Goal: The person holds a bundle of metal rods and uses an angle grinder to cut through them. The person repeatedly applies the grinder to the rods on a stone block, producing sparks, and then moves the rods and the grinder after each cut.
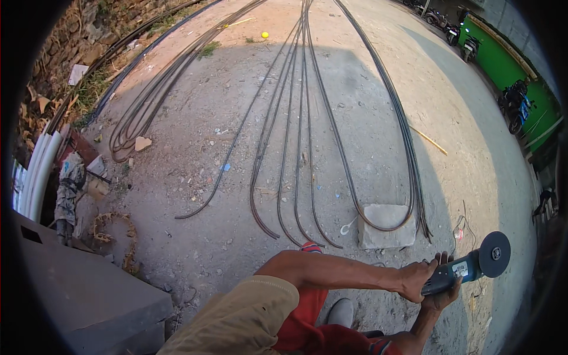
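Head view, both hands [427, 285] clasped around angle grinder [470, 266], long axis up-right, disc [494, 254] at far end

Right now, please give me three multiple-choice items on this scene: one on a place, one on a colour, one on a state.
1. Where does the concrete block lie?
A. inside a bent rebar loop
B. on the grey slab
C. against the green wall

2. What colour is the wall behind the motorbikes?
A. white
B. green
C. red

3. How is the angle grinder held?
A. lying on the ground
B. in one hand
C. in both hands

Answers: 1 A, the loop curves around the block. 2 B, the wall is bright green. 3 C, the left hand and right hand both grip its body.
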Demonstrator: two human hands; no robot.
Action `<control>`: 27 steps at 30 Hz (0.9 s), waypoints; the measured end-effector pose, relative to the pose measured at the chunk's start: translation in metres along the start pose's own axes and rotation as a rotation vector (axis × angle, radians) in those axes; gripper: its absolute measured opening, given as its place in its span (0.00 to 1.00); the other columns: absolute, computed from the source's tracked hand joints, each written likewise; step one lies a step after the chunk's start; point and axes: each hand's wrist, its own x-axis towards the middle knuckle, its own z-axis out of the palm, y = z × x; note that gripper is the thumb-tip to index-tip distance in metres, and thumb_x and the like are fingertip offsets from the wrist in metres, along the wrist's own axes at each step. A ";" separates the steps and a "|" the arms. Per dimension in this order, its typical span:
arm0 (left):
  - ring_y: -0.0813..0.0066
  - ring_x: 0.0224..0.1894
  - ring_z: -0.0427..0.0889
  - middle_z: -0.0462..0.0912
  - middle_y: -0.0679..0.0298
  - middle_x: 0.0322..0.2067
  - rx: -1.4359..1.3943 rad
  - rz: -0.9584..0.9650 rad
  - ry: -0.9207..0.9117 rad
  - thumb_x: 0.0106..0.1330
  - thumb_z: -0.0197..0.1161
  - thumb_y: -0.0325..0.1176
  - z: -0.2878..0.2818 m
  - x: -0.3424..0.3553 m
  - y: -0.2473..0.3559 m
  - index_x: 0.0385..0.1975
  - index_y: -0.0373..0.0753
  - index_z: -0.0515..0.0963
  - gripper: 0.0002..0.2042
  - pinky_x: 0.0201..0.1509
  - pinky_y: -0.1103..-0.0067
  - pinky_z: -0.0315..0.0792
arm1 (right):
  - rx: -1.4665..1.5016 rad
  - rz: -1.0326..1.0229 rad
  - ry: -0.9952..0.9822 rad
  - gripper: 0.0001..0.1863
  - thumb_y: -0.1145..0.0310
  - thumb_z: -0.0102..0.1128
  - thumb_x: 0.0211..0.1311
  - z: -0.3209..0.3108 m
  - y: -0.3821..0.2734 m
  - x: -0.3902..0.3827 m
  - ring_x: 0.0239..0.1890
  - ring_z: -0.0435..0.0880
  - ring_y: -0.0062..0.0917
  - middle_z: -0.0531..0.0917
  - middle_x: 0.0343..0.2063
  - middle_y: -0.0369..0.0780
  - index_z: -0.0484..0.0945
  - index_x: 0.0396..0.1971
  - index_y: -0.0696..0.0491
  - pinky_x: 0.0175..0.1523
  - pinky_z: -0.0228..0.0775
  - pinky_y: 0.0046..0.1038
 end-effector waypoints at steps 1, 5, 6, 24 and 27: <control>0.46 0.44 0.74 0.71 0.39 0.42 -0.011 0.009 0.001 0.42 0.68 0.33 -0.001 -0.003 0.000 0.56 0.19 0.49 0.44 0.47 0.64 0.70 | -0.052 0.014 -0.001 0.36 0.49 0.54 0.55 -0.007 -0.003 -0.004 0.60 0.65 0.39 0.68 0.56 0.47 0.60 0.59 0.56 0.64 0.54 0.49; 0.46 0.44 0.74 0.71 0.39 0.42 -0.020 0.041 -0.048 0.42 0.68 0.34 0.001 -0.007 -0.011 0.56 0.20 0.48 0.45 0.46 0.63 0.70 | -0.237 -0.016 -0.037 0.31 0.53 0.57 0.52 -0.012 0.008 -0.006 0.57 0.68 0.37 0.72 0.52 0.44 0.67 0.54 0.53 0.62 0.57 0.49; 0.45 0.44 0.74 0.71 0.39 0.42 -0.004 0.046 -0.035 0.42 0.68 0.34 0.003 -0.006 -0.014 0.56 0.21 0.49 0.45 0.46 0.63 0.70 | -0.231 -0.023 -0.048 0.31 0.53 0.57 0.52 -0.009 0.011 -0.004 0.57 0.68 0.37 0.72 0.52 0.44 0.67 0.54 0.53 0.62 0.57 0.49; 0.44 0.41 0.77 0.74 0.36 0.38 0.296 0.088 0.363 0.44 0.70 0.43 -0.007 0.013 -0.015 0.53 0.20 0.54 0.43 0.44 0.64 0.73 | 0.048 -0.097 -0.142 0.25 0.65 0.57 0.52 -0.012 0.005 0.060 0.46 0.75 0.34 0.74 0.40 0.44 0.64 0.49 0.59 0.58 0.66 0.39; 0.42 0.40 0.78 0.75 0.36 0.35 0.243 0.022 0.342 0.45 0.71 0.41 -0.034 0.024 -0.008 0.48 0.20 0.57 0.39 0.44 0.63 0.74 | -0.012 -0.039 -0.074 0.31 0.59 0.61 0.52 0.003 0.002 0.086 0.44 0.77 0.36 0.75 0.38 0.47 0.63 0.52 0.62 0.54 0.70 0.37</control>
